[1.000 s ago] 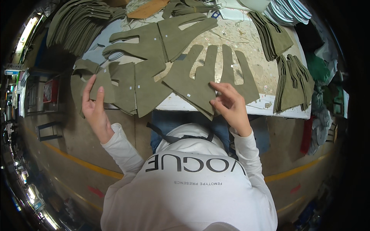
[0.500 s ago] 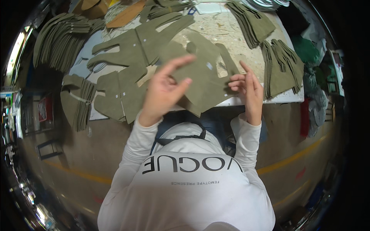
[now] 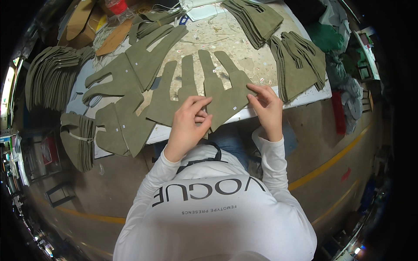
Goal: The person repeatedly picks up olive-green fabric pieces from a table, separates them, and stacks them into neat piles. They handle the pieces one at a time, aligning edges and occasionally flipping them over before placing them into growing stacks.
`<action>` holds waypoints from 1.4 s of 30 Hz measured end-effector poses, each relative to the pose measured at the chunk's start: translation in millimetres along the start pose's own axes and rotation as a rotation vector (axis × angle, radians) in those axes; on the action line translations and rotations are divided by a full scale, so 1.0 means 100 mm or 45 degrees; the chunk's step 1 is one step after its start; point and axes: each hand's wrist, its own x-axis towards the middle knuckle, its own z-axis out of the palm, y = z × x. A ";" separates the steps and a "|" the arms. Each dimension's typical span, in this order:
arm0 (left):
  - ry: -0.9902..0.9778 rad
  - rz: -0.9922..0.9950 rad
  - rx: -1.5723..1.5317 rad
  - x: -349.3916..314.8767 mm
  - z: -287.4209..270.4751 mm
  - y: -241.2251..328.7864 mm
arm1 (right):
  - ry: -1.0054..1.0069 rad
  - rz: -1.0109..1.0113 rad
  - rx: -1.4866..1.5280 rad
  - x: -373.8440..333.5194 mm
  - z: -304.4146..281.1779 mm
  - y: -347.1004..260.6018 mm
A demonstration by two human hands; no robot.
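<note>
Two olive-green cut pieces with long finger-like strips lie side by side before me, the right-hand piece [image 3: 226, 93] and the left-hand piece [image 3: 164, 101]. They look like suede or leather and bear small white stickers. My left hand [image 3: 189, 122] hovers over the near edge where they meet, fingers bent and thumb apart from the index finger. At the right edge of the right-hand piece is my right hand [image 3: 266, 106]; its index fingertip seems to touch the piece, with a gap to the thumb. I see nothing held in either hand.
Further olive pieces [image 3: 115, 85] lie spread at the left. Stacks of such pieces stand at the far left [image 3: 52, 78], near left, where a band ties the stack [image 3: 78, 137], far right [image 3: 254, 21] and right [image 3: 296, 65]. Small stickers litter the worktable [image 3: 244, 48].
The piece that was blurred in motion now lies flat with its strips pointing away from me. My left hand has come down nearer the table edge, and my right-hand fingers have bent inward.
</note>
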 end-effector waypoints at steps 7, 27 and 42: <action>0.308 0.182 0.562 -0.13 -0.48 0.15 | 0.146 -0.108 -0.486 -0.04 -0.04 -0.02; 0.479 -0.089 0.085 -0.27 -0.71 0.03 | 0.210 0.120 0.449 -0.10 0.25 -0.21; 0.343 0.087 -0.457 0.15 -0.78 0.60 | 0.274 -0.115 -0.022 -0.20 0.18 -0.23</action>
